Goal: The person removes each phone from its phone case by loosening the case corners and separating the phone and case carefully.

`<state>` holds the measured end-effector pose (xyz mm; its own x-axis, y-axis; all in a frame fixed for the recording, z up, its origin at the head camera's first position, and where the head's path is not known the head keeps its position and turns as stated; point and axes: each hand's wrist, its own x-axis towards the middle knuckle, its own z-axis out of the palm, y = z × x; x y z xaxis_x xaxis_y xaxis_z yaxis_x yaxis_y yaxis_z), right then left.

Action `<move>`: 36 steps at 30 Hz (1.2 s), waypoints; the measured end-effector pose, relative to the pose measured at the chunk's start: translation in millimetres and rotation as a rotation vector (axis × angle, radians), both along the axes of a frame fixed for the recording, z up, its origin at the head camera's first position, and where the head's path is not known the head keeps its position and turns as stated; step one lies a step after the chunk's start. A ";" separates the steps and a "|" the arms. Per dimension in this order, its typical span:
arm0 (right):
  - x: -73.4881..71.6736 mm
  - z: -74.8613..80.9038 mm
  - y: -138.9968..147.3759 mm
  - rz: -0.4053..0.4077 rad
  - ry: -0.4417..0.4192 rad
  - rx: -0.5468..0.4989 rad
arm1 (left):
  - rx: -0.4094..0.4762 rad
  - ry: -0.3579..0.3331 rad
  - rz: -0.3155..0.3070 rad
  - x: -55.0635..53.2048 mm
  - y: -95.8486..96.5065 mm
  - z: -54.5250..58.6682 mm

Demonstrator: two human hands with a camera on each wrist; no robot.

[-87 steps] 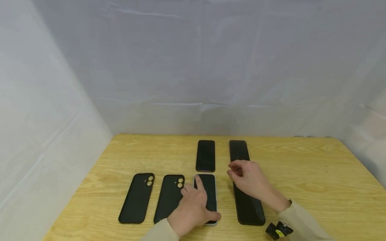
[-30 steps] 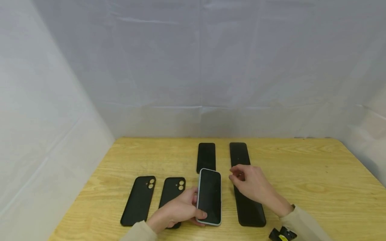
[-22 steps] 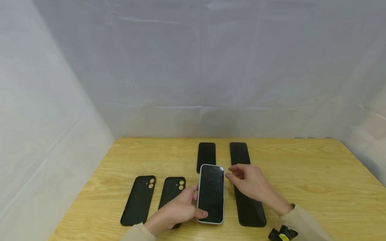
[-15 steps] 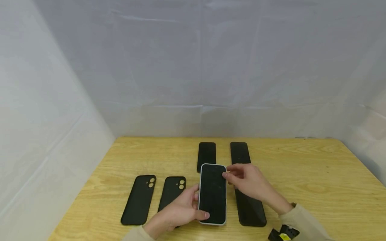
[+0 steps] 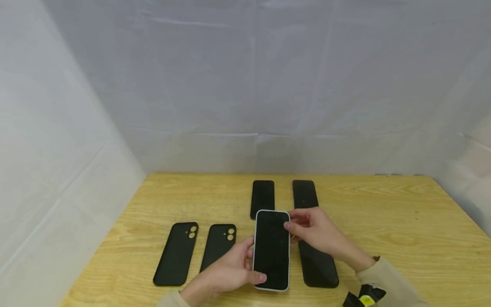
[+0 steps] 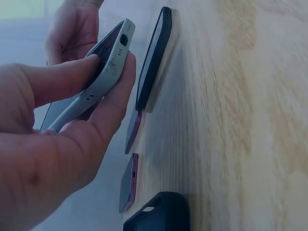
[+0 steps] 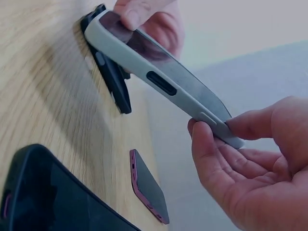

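Above the wooden table (image 5: 387, 226), the pale-cased phone (image 5: 272, 249) is gripped at its lower left by the left hand (image 5: 230, 267) and pinched near its upper right corner by the right hand (image 5: 317, 231); about three seconds ago, it was lying flat.

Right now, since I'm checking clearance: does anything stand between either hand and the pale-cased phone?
Nothing visible does. The left hand grips the pale-cased phone near its lower end, and the right hand pinches it near the top. The black case partly hidden by the left hand lies on the table, not between.
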<state>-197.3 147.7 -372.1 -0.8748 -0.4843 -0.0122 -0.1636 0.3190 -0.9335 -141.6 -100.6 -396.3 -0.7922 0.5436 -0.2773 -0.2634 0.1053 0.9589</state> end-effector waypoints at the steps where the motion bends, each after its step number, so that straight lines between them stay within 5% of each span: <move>1: 0.0 0.1 1.0 0.011 -0.008 -0.018 | 0.006 -0.005 -0.003 0.2 -0.3 -0.1; 18: 2.8 -2.7 12.4 0.176 -0.046 -0.292 | 0.104 -0.036 -0.120 0.8 -15.1 5.4; 36: 3.9 -2.4 10.6 0.181 0.050 -0.281 | 0.176 -0.031 -0.162 1.6 -20.4 2.1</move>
